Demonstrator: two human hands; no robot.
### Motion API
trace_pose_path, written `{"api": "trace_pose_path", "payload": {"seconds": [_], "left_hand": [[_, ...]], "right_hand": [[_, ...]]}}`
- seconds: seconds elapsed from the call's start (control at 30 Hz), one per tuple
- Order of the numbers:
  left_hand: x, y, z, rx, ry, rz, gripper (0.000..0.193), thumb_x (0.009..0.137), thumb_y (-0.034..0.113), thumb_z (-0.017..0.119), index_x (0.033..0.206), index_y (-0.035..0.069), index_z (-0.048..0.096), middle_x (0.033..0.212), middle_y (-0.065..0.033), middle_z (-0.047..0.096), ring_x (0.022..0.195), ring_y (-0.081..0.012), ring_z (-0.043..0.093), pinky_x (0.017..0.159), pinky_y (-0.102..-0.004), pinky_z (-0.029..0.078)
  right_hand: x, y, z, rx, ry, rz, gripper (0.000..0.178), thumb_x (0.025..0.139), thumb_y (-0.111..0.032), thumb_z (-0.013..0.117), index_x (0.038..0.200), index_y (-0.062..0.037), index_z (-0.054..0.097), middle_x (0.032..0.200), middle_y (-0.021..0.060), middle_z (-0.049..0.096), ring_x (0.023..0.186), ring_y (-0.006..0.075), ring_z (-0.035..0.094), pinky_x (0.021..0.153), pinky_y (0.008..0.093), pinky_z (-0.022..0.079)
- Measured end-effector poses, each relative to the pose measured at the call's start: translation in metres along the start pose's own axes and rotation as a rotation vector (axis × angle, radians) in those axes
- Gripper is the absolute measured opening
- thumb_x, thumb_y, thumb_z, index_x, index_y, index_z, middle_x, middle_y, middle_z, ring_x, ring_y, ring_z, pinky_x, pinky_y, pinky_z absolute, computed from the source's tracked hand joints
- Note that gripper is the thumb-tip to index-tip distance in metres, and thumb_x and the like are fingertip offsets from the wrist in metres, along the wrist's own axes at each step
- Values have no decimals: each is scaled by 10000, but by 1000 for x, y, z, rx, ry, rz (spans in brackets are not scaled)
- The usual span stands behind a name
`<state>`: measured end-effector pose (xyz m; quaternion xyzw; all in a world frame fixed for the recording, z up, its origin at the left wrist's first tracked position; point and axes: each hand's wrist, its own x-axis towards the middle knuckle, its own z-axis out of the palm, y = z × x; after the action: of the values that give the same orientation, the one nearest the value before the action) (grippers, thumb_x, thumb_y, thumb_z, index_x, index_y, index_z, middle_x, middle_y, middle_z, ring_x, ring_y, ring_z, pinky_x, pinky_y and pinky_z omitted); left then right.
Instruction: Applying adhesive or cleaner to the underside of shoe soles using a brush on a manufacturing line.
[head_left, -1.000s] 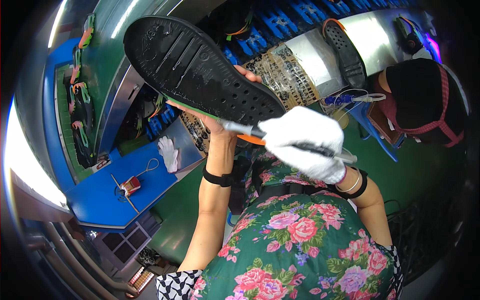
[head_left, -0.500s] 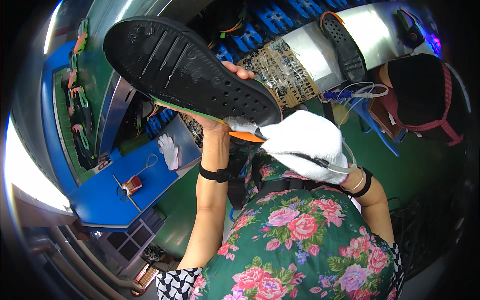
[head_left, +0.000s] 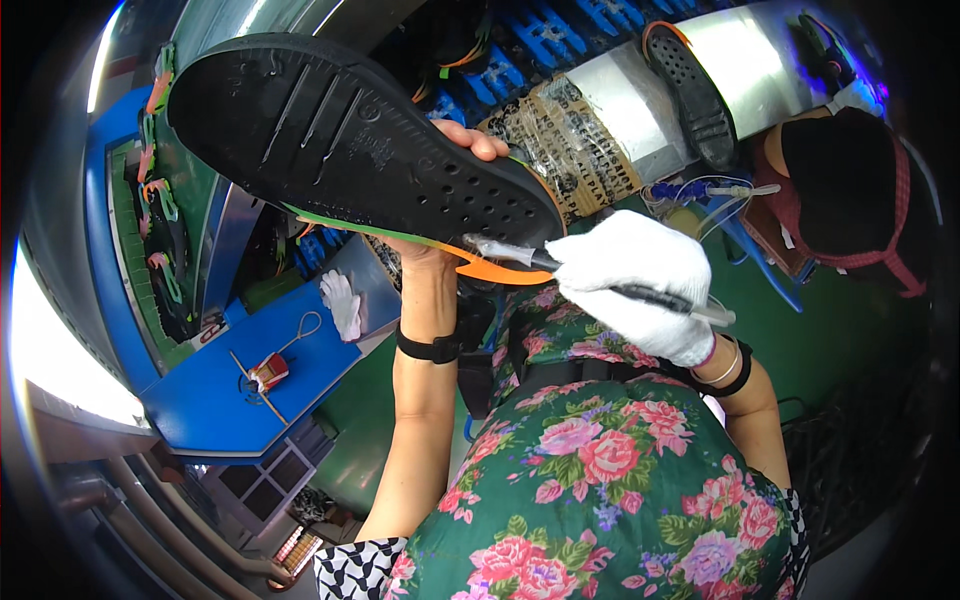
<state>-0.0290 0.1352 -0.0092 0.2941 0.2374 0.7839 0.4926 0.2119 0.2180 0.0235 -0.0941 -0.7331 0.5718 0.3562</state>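
Note:
My bare left hand (head_left: 425, 252) grips a black shoe sole (head_left: 370, 150) with round holes and long grooves, fingers over its far edge and palm under the near edge. Green and orange trim shows along the near rim, with an orange flap hanging below. My right hand (head_left: 635, 285), in a white knit glove, is closed on a thin brush (head_left: 543, 258) with a dark handle and a clear tube behind. The brush's pale, wet-looking tip touches or nearly touches the sole's near edge at the holed end. Wet, shiny patches show on the sole.
Another black sole (head_left: 692, 100) lies on a metal surface beside a tape-wrapped cardboard piece (head_left: 565, 140). Blue racks (head_left: 560, 40) stand behind. A person in black with red checked straps (head_left: 840, 190) is at right. A blue table (head_left: 210, 410) bears a white glove (head_left: 342, 303).
The sole has shifted slightly left. My right hand has moved a little right and turned, with the brush tip now lying further along the near edge.

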Motion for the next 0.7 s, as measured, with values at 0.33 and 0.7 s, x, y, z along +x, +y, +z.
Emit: {"api": "trace_pose_path", "payload": {"seconds": [0.33, 0.7], "left_hand": [[7, 5, 3, 18, -77, 32, 1005, 839, 817, 595, 1208, -117, 592, 1080, -240, 670, 1067, -408, 667, 975, -524, 546], [2, 4, -2, 7, -36, -20, 1117, 775, 918, 545, 1252, -92, 587, 1148, -225, 651, 1120, -383, 656, 1003, -517, 544]], "right_hand": [[-1, -7, -1, -91, -59, -82, 240, 792, -45, 811, 1029, -79, 801, 1024, 101, 780, 839, 258, 723, 729, 355, 568], [-15, -7, 7, -136, -130, -230, 346, 793, -33, 772, 1135, -80, 776, 1112, 134, 763, 906, 294, 723, 795, 378, 582]]}}
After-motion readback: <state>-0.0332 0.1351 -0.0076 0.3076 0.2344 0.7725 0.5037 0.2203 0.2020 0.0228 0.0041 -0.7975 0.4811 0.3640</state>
